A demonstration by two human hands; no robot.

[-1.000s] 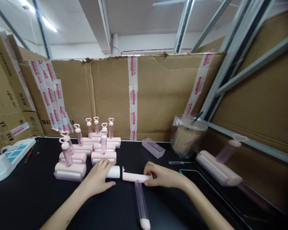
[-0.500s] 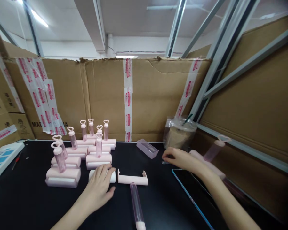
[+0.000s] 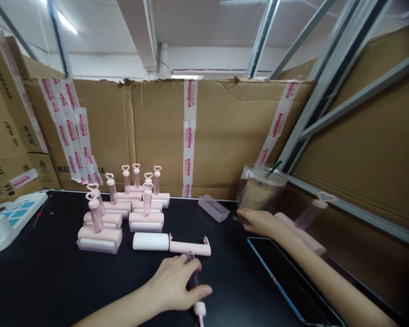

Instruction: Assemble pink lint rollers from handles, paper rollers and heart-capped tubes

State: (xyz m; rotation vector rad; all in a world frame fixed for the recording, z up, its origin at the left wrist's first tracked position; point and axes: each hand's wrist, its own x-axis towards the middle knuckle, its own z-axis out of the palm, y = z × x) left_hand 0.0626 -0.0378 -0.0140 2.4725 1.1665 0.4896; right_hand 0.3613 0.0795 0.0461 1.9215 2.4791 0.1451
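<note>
My left hand (image 3: pixel 177 284) is closed over the clear pink handle (image 3: pixel 194 278) of a lint roller, its thumb on the right side. The handle's pale pink cap (image 3: pixel 200 309) shows below the hand. Beyond it, the bare pink roller holder (image 3: pixel 192 248) lies on the black table. Against the holder's left end rests a white adhesive roll (image 3: pixel 151 241). My right hand (image 3: pixel 255 222) is by the plastic-bagged cup, fingertips pinched on a small clear piece (image 3: pixel 238 219) that is mostly hidden. A clear pink cover (image 3: pixel 214 208) lies between the roll and the cup.
Several assembled lint rollers (image 3: pixel 100 237) with heart-shaped rings stand at left. A bagged cup (image 3: pixel 261 188) stands at back right, and a blue-edged tablet (image 3: pixel 293 281) lies under my right forearm. Another lint roller (image 3: pixel 301 234) is beyond that arm. A power strip (image 3: pixel 17 218) lies far left.
My left hand has left the white roll and moved right and nearer, onto the handle. My right hand stays near the cup, the small clear piece now at its fingertips. The view has shifted slightly.
</note>
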